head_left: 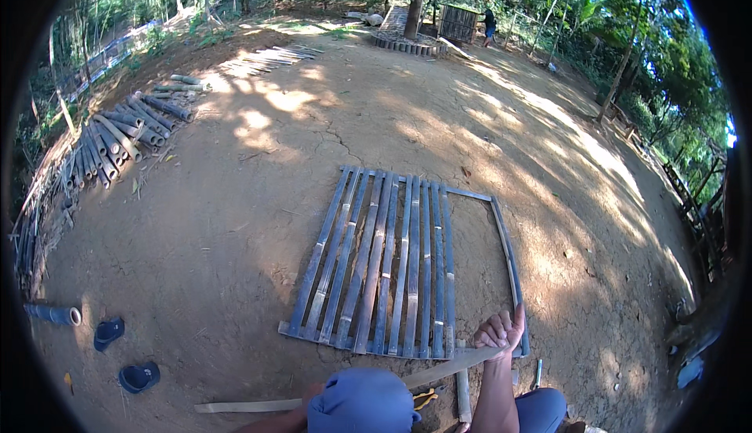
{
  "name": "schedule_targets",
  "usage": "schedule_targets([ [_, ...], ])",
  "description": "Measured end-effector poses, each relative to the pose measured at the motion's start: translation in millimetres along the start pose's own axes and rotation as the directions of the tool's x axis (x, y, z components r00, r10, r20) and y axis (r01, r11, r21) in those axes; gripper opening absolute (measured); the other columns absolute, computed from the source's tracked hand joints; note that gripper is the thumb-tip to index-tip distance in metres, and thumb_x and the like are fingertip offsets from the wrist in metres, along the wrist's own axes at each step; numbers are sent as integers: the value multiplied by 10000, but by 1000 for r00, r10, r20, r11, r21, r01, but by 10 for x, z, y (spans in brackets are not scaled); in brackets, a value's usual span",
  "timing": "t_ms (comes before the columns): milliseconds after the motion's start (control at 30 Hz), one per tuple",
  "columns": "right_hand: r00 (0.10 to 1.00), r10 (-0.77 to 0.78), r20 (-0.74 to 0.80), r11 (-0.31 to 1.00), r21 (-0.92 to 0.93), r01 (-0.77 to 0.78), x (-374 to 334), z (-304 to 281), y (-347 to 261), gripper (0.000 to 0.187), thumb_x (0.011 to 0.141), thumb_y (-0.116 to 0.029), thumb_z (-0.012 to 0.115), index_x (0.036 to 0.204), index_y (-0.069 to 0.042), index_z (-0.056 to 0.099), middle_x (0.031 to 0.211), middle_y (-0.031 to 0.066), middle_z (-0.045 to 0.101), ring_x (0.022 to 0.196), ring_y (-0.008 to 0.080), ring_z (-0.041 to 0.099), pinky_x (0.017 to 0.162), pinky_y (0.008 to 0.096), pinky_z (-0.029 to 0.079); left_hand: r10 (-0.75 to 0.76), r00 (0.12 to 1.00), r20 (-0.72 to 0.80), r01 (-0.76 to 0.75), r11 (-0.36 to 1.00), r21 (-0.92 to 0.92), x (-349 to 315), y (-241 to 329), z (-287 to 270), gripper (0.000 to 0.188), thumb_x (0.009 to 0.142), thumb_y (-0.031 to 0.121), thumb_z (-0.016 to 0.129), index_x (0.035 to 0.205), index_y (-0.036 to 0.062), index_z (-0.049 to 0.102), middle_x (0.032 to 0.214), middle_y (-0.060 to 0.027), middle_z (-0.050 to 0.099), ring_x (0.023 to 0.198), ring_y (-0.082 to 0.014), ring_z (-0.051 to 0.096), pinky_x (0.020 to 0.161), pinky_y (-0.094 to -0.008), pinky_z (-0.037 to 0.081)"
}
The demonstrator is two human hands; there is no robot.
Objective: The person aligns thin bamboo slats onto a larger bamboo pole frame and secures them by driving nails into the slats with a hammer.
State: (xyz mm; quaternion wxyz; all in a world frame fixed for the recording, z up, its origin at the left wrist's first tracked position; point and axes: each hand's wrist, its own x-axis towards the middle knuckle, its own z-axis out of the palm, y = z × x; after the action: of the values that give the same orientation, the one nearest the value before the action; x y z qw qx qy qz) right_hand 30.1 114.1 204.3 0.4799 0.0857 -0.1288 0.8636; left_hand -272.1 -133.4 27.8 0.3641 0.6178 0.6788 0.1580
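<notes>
A long, pale bamboo strip (pixel 450 367) slants across in front of me, its middle hidden behind a rounded blue cloth shape (pixel 364 403), likely my knee. My right hand (pixel 500 334) is closed around the strip's right part, thumb pointing up. Little shows of my left hand (pixel 312 393); the strip passes into it, but its fingers are mostly hidden. Just ahead on the ground lies a bamboo panel (pixel 380 264) of dark slats laid side by side on a frame. Its right part has no slats, only the side rail (pixel 507 253).
Near my knees lie a yellow-handled tool (pixel 425 398), a bamboo piece (pixel 463 394) and a thin tool (pixel 538 373). Dark slippers (pixel 139 377) and a bamboo tube (pixel 53 315) are at left, below piled bamboo poles (pixel 117 139). A person (pixel 489 27) stands far off beside a slatted panel (pixel 457 23).
</notes>
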Motion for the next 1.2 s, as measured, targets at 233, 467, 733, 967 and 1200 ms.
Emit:
schedule_targets([
  [233, 999, 14, -45, 981, -194, -23, -80, 22, 139, 691, 1101, -585, 301, 717, -65, 546, 571, 52, 510, 409, 103, 441, 433, 258, 334, 22, 999, 34, -18, 995, -95, 366, 88, 69, 479, 938, 581, 580, 958, 130, 740, 841, -180, 720, 800, -427, 701, 709, -494, 559],
  [467, 997, -69, -45, 997, -31, 67, -82, -90, -12, 665, 1094, -586, 354, 707, -77, 535, 574, 43, 507, 393, 110, 445, 406, 261, 340, -34, 999, -22, 31, 995, -97, 87, -102, -177, 478, 945, 585, 574, 1004, 143, 747, 883, -182, 732, 834, -430, 706, 731, -491, 565],
  [733, 993, -98, -58, 990, 95, 103, -16, -164, -67, 673, 1076, -606, 405, 716, -59, 559, 599, 64, 527, 387, 131, 455, 395, 273, 318, -90, 995, -39, 92, 993, 77, -984, -754, -1278, 495, 946, 603, 570, 1027, 152, 755, 906, -182, 742, 862, -429, 712, 757, -494, 570],
  [967, 996, -89, 24, 994, -53, 91, -154, 153, -1, 690, 1071, -634, 392, 745, -50, 562, 624, 74, 557, 410, 105, 462, 404, 244, 307, -116, 993, 19, 107, 960, 260, -893, -938, -957, 687, 926, 750, 494, 919, 111, 746, 818, -190, 735, 829, -412, 728, 782, -541, 564],
  [1200, 996, -88, 6, 976, -200, 87, -256, 602, 182, 735, 1081, -638, 340, 738, -32, 572, 628, 100, 572, 413, 109, 477, 391, 246, 304, -97, 994, 51, 80, 959, 272, -815, -1247, -605, 731, 922, 793, 444, 979, 126, 737, 853, -203, 742, 831, -429, 731, 783, -568, 565],
])
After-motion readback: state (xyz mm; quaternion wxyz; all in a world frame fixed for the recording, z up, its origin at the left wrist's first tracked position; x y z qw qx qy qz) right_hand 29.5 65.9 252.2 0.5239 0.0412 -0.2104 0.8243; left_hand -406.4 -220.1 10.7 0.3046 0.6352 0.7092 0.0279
